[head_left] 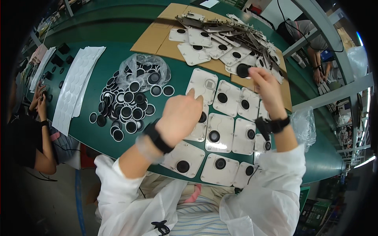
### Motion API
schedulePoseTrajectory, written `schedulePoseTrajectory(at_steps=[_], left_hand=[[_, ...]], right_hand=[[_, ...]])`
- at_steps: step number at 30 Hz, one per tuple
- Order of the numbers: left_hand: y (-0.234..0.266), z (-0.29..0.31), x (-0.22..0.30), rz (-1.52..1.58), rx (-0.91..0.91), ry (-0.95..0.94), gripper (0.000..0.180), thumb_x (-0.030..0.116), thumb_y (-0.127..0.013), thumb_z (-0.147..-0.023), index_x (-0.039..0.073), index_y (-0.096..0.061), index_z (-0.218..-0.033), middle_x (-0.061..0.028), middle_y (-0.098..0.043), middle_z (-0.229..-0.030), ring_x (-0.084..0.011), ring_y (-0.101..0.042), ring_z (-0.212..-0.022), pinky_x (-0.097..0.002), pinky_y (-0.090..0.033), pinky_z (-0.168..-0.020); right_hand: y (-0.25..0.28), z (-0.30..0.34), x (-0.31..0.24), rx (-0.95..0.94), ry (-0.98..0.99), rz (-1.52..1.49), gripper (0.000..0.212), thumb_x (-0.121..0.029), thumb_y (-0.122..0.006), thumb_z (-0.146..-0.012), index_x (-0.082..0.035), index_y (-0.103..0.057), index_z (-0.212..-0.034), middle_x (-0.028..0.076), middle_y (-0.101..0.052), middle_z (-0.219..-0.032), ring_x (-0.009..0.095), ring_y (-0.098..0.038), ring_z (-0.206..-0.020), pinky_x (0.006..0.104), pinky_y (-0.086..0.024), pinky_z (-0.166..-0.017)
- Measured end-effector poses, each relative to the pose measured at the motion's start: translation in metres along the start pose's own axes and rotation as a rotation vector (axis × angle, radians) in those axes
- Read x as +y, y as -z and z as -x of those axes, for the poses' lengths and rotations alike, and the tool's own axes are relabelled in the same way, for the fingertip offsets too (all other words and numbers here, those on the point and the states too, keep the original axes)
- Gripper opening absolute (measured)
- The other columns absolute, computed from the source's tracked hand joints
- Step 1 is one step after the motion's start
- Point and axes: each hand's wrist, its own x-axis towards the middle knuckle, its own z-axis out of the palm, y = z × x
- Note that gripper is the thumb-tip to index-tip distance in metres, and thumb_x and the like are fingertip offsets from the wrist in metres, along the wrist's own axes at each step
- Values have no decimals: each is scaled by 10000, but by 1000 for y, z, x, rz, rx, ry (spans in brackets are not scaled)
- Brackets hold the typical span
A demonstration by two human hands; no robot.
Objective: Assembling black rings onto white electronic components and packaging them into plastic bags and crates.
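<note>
White square plates (219,133), most with a round black piece, lie in rows on the green table before me. Over the left column is my left hand (182,120), empty, its index finger and thumb apart. Those fingertips reach the far-left plate (201,81), which shows a greyish square patch and no black piece. Farther right, my right hand (267,88) pinches a black disc (243,70) at its edge, near the front of the heaped plates. Part of the left column is hidden under my left hand.
Black discs with white rims (126,112) lie piled at the left by a clear plastic bag (138,69). Beyond them are white sticker sheets (76,88). Stacked plates (232,41) cover cardboard (157,35) at the back. A metal frame (334,92) stands right; co-workers sit on both sides.
</note>
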Motion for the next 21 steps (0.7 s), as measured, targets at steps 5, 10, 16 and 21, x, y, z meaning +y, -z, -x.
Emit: schedulePoseTrajectory(at_steps=[5, 10, 16, 21], left_hand=[[-73, -39, -12, -116, -26, 39, 441, 95, -500, -794, 54, -526, -1232, -217, -466, -1320, -277, -666, -718, -365, -536, -604], [-88, -46, -9, -82, -138, 86, 466, 107, -484, -805, 68, -504, -1270, -223, -400, -1377, -258, -668, -709, -353, -535, -603], [-91, -46, -10, -99, -123, 81, 479, 103, -491, -796, 72, -506, -1274, -224, -404, -1375, -238, -669, -709, -338, -536, -595], [-97, -45, -10, -107, -96, 84, 476, 98, -497, -788, 68, -518, -1262, -227, -412, -1368, -230, -670, -692, -325, -534, -582]], right_hand=[[-52, -28, 47, -170, -240, 24, 214, -250, -688, -825, -76, -649, -943, -53, -602, -758, 14, -439, -595, 175, -308, -501], [-70, -40, 73, -268, -338, 36, 195, -200, -698, -819, -44, -656, -928, -31, -630, -740, 20, -501, -599, 168, -351, -514], [-75, -46, 84, -243, -306, 22, 179, -133, -729, -786, 6, -659, -874, 5, -644, -716, 39, -533, -575, 177, -406, -504], [-77, -46, 83, -272, -276, 60, 187, -133, -728, -786, 0, -666, -902, -1, -643, -719, 36, -538, -583, 172, -405, -511]])
